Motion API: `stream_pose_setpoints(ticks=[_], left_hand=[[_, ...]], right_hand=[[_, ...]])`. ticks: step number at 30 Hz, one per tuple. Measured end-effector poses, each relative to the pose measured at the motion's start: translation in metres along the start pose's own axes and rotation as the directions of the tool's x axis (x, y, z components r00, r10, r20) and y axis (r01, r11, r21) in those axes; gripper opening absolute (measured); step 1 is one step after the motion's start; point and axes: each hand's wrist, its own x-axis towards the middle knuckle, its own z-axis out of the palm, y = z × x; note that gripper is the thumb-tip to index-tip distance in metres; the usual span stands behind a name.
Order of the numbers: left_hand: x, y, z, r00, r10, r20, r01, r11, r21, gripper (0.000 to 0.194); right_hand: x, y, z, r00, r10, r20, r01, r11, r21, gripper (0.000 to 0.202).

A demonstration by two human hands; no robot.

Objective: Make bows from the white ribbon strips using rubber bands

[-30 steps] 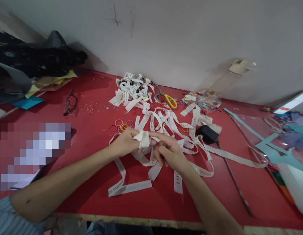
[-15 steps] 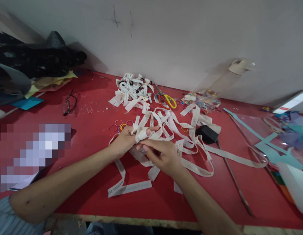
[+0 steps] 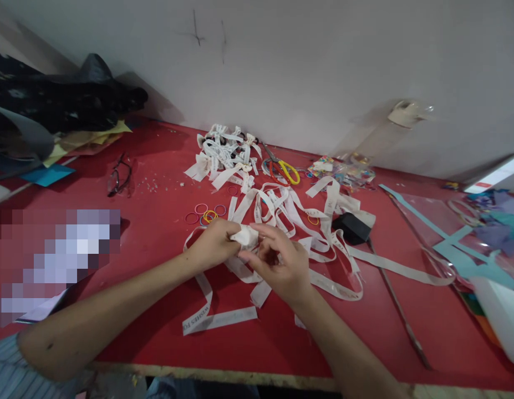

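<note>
My left hand [image 3: 215, 243] is closed, pinching a piece of white ribbon [image 3: 245, 237] that is folded into a small bunched loop. From the other side, the thumb and curled fingers of my right hand [image 3: 284, 263] close on the same loop at its right edge. Both hands are just above long printed white ribbon [image 3: 335, 285] strewn in loose coils over the table. One printed ribbon end [image 3: 232, 320] lies nearer the front edge. Several small coloured elastic bands [image 3: 209, 215] are just beyond my left hand.
A heap of tied ribbon pieces [image 3: 223, 152] lies at the back beside yellow-and-red scissors [image 3: 286, 172]. Eyeglasses [image 3: 118, 176] rest to the left. A black block [image 3: 351, 228] and a thin rod [image 3: 400, 310] lie on the right. The red table [image 3: 157, 332] meets a wall [image 3: 306, 72].
The ribbon has gone from being wrapped around my left fingers to a bunched loop pinched in that hand. My right fingers have risen and closed on its right side.
</note>
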Motion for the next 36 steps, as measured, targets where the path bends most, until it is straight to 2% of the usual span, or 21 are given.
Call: stream_pose_setpoints(ticks=[2, 5, 7, 10, 14, 19, 25, 28, 31, 33, 35, 36], left_hand=[[-0.001, 0.000, -0.001, 1.000, 0.027, -0.003, -0.027, 0.997, 0.065, 0.016], [-0.002, 0.000, -0.004, 0.993, 0.109, 0.047, -0.117, 0.964, 0.238, 0.013], [-0.002, 0.000, -0.004, 0.982, 0.162, 0.092, -0.184, 0.922, 0.341, 0.015], [-0.001, -0.001, -0.005, 0.964, 0.231, 0.132, -0.264, 0.881, 0.392, 0.020], [0.000, -0.001, -0.005, 0.933, 0.314, 0.176, -0.360, 0.837, 0.413, 0.025], [-0.004, -0.001, -0.007, 0.925, 0.338, 0.173, -0.380, 0.811, 0.444, 0.026], [-0.005, -0.003, -0.009, 0.942, 0.326, 0.082, -0.330, 0.854, 0.402, 0.017], [-0.006, -0.003, -0.010, 0.930, 0.356, 0.091, -0.356, 0.812, 0.462, 0.019], [-0.006, -0.002, -0.010, 0.881, 0.463, 0.097, -0.439, 0.723, 0.533, 0.023], [-0.007, -0.001, -0.009, 0.818, 0.571, 0.066, -0.506, 0.660, 0.555, 0.025], [-0.007, 0.001, -0.008, 0.748, 0.664, 0.023, -0.556, 0.607, 0.567, 0.028], [-0.007, 0.001, -0.008, 0.727, 0.686, 0.007, -0.567, 0.595, 0.569, 0.029]], right_hand=[[0.001, -0.002, 0.000, 1.000, -0.002, 0.019, 0.004, 0.997, -0.079, 0.028], [0.003, -0.005, 0.000, 0.998, -0.048, 0.042, 0.055, 0.980, -0.191, 0.009], [0.004, -0.007, -0.001, 0.994, -0.092, 0.050, 0.100, 0.973, -0.206, 0.011], [0.005, -0.008, -0.003, 0.989, -0.137, 0.046, 0.142, 0.979, -0.147, 0.010], [0.003, -0.013, -0.008, 0.963, -0.267, -0.046, 0.263, 0.962, -0.076, 0.011], [0.000, -0.017, -0.010, 0.944, -0.288, -0.163, 0.289, 0.957, -0.021, 0.016], [-0.003, -0.012, -0.007, 0.942, -0.253, -0.221, 0.255, 0.967, -0.017, 0.018], [-0.005, -0.014, -0.008, 0.940, -0.265, -0.217, 0.260, 0.964, -0.050, 0.017], [-0.007, -0.014, -0.008, 0.937, -0.162, -0.309, 0.161, 0.987, -0.029, 0.016], [-0.007, -0.011, -0.006, 0.920, -0.056, -0.389, 0.070, 0.997, 0.020, 0.018], [-0.007, -0.007, -0.004, 0.913, 0.049, -0.405, -0.004, 0.994, 0.111, 0.022], [-0.006, -0.006, -0.002, 0.913, 0.101, -0.395, -0.038, 0.985, 0.166, 0.024]])
